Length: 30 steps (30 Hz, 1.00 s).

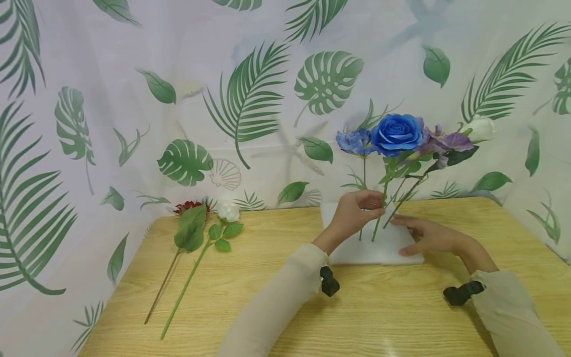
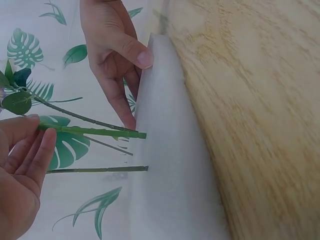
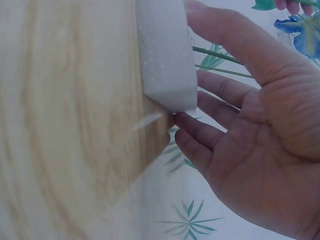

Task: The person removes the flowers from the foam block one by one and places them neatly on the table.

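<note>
A blue rose (image 1: 397,134) stands over a white foam block (image 1: 345,255), and my left hand (image 1: 348,215) pinches its green stem (image 2: 90,131) between thumb and fingers. The stem's lower end meets the foam; how deep it goes I cannot tell. Spread loosely, my right hand (image 1: 434,238) touches the block's right side, thumb on top, as the right wrist view shows the foam's corner (image 3: 170,85) by its fingers. Also rising from the foam are a smaller blue flower (image 1: 355,142), purple flowers (image 1: 448,141) and a white rose (image 1: 483,129) on thin stems.
On the left of the wooden table (image 1: 267,233) lie a dark red flower (image 1: 189,206) with large leaves and a white rose (image 1: 228,212) on a long green stem. Behind the table hangs a leaf-printed curtain (image 1: 263,173).
</note>
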### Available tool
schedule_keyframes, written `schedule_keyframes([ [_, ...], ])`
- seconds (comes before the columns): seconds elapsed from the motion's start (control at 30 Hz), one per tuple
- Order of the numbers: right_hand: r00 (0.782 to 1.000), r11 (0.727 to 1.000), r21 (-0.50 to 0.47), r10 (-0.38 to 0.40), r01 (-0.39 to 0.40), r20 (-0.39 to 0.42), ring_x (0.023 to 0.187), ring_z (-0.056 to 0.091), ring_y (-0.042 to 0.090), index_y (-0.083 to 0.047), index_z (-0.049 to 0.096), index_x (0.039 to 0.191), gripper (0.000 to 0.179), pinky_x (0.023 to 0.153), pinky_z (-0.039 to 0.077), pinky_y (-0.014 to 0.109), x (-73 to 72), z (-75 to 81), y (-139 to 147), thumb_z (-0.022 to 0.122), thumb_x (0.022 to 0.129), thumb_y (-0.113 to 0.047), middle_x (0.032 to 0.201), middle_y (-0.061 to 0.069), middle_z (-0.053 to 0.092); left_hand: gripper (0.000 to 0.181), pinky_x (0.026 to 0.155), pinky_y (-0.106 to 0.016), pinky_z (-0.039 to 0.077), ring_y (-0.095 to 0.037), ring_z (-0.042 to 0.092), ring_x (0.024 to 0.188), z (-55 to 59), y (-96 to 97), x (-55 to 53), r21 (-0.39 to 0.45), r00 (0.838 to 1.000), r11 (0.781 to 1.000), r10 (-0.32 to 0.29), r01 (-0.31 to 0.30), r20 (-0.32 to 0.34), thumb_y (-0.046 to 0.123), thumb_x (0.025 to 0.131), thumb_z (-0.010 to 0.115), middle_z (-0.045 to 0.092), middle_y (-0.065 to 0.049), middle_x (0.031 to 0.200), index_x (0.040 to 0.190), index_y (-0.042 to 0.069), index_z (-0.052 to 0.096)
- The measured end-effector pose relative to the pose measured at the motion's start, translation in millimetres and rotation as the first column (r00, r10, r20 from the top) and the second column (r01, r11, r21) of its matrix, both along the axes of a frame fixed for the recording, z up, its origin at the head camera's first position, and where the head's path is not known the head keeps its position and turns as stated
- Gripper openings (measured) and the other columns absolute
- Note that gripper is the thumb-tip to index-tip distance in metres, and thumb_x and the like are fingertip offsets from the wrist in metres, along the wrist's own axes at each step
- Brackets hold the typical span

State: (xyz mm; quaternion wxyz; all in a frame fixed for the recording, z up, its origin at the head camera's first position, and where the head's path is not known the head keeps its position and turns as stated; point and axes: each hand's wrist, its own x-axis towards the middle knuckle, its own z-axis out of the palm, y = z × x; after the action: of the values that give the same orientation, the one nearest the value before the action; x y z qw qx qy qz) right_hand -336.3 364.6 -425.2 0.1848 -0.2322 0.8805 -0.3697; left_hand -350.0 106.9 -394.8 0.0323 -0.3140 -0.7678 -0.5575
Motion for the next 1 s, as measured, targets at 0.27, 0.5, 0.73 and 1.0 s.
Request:
schedule_keyframes([
  [0.27, 1.000, 1.000, 0.008, 0.006, -0.006, -0.005, 0.147, 0.012, 0.062, 0.006, 0.032, 0.156, 0.090, 0.114, 0.021, 0.076, 0.0, 0.3, 0.2, 0.082, 0.087, -0.023, 0.164, 0.036, 0.011, 0.027, 0.076, -0.014, 0.059, -0.021, 0.076, 0.096, -0.6, -1.3, -1.1, 0.060, 1.000, 0.998, -0.015, 0.014, 0.009, 0.001, 0.091, 0.074, 0.076, -0.018, 0.109, 0.118, -0.001, 0.072],
  [0.5, 1.000, 1.000, 0.000, 0.005, -0.005, 0.001, 0.147, 0.011, 0.063, 0.007, 0.031, 0.155, 0.090, 0.114, 0.020, 0.077, -0.1, 0.2, 0.4, 0.082, 0.087, -0.022, 0.164, 0.036, 0.010, 0.025, 0.074, -0.016, 0.060, -0.030, 0.076, 0.095, -1.9, -0.8, -2.4, 0.121, 0.999, 0.992, -0.045, 0.042, 0.019, -0.002, 0.091, 0.073, 0.076, -0.022, 0.107, 0.116, -0.005, 0.072],
  [0.73, 1.000, 1.000, 0.006, 0.009, -0.009, -0.005, 0.146, 0.013, 0.064, 0.008, 0.032, 0.155, 0.089, 0.113, 0.021, 0.077, 2.2, 1.2, -1.1, 0.081, 0.087, -0.022, 0.163, 0.037, 0.012, 0.023, 0.073, -0.017, 0.061, -0.023, 0.077, 0.090, -1.9, 0.2, -2.0, 0.108, 0.999, 0.993, -0.039, 0.039, 0.003, -0.001, 0.091, 0.074, 0.077, -0.020, 0.106, 0.113, -0.004, 0.073],
  [1.0, 0.999, 0.997, 0.076, -0.005, 0.009, -0.047, 0.146, 0.023, 0.060, 0.003, 0.035, 0.156, 0.089, 0.113, 0.031, 0.072, 1.5, 1.0, -0.1, 0.081, 0.087, -0.029, 0.163, 0.035, 0.019, 0.024, 0.072, -0.017, 0.060, -0.020, 0.077, 0.088, -0.5, -1.1, -2.9, 0.078, 0.999, 0.996, -0.036, 0.034, 0.022, 0.001, 0.091, 0.074, 0.077, -0.019, 0.107, 0.115, -0.003, 0.073],
])
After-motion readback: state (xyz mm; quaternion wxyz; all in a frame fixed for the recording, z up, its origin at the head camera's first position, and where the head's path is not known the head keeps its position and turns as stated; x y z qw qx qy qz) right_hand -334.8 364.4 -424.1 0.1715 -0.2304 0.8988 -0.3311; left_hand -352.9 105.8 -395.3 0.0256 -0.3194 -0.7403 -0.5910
